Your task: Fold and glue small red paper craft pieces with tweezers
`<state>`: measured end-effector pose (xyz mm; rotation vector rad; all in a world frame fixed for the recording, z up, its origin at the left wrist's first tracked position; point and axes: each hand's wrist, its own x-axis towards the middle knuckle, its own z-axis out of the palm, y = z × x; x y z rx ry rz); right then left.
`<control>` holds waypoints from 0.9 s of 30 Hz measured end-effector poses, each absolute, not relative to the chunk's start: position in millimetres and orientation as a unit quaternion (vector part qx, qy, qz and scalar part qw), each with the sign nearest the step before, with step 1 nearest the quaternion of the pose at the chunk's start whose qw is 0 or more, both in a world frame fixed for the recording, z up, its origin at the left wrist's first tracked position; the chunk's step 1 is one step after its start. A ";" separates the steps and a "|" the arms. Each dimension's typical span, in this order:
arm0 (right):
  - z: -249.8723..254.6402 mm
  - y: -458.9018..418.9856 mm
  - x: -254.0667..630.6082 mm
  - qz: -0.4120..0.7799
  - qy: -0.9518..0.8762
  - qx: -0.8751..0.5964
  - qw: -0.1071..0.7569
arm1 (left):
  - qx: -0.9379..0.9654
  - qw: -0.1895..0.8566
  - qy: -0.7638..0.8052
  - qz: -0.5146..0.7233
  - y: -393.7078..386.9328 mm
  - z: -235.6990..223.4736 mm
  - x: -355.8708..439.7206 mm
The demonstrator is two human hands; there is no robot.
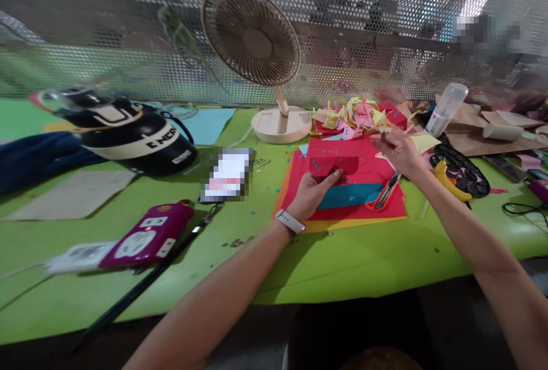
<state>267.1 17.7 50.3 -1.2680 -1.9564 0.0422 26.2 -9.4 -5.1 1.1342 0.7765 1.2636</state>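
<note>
– Since you're the one at the table, what's closest to you and why's it sitting there?

– Nearest is the edge of my stack of coloured sheets [295, 198], red over yellow, flat on the green table [351, 267]. Reckon it doubles as a work surface. A teal strip [349, 196] lies on top, and next to it there's the cutter [385, 194], orange end toward me, probably so it's an easy grab for the right.

– And your grip?

– My left hand [310, 193] is pinching a red paper piece [342, 163] with blue dots, over the stack, thumb on top. I'd guess that thumb stops it slipping. My right hand [402, 153] is a bit farther out, fingers curled in close; can't tell if they're pinching anything, tbh.

– Anything past that?

– Yeah, a pile of folded papers [363, 116] behind the stack, likely kept back there so the sheets get room. The fan [250, 39] stands just left of it, tilted up, with a mesh screen [363, 73] behind everything.
</note>
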 end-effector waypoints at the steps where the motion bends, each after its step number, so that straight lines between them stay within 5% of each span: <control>1: 44.7 13.7 270.0 0.004 -0.795 -0.491 0.357 | 0.491 0.594 0.334 0.543 -9.8 -3.5 26.4; 9: 17.2 -7.1 285.0 -0.018 -0.861 -0.499 0.099 | 0.516 0.566 0.367 0.528 -12.1 5.2 24.0; 15: 13.6 -7.7 289.1 0.018 -0.851 -0.521 0.066 | 0.513 0.565 0.371 0.529 -11.1 5.1 22.7; 23: 30.1 -60.9 339.9 -0.046 -0.789 -0.594 0.148 | 0.524 0.553 0.377 0.527 -12.6 10.7 23.0; 27: 34.1 -97.4 384.5 -0.094 -0.675 -0.728 0.073 | 0.513 0.564 0.369 0.531 -10.4 6.9 24.0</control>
